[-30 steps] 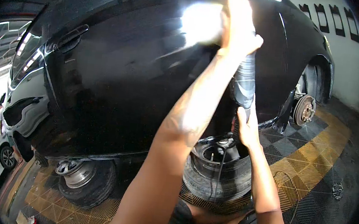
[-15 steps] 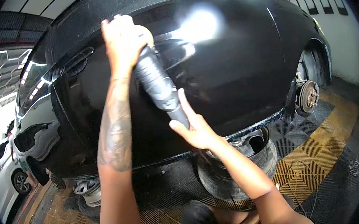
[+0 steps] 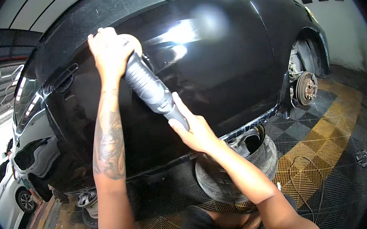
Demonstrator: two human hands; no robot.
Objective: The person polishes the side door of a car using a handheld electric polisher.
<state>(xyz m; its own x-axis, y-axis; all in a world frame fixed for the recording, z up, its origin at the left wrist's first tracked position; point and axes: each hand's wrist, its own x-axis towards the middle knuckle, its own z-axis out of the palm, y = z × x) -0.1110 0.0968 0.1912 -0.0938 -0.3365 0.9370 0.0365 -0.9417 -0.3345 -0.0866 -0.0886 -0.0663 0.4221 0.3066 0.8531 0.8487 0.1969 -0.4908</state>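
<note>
A black power polisher with a yellowish pad lies against the upper part of a glossy black car door. My left hand is wrapped over its head, close to the pad. Around the rear end of the handle, my right hand is closed, thumb on top. The tool slants from upper left to lower right. A bright light reflection shows on the panel right of the pad, and the door handle is left of my left hand.
Below the door, a wheel with tyre lies on the tiled floor. A bare brake disc shows in the wheel arch at right. A cable runs over the floor. A white car stands at far left.
Both hands and the polisher have swung from the right part of the door to the upper left, and the tool has turned from upright to slanted. The view has shifted too.
</note>
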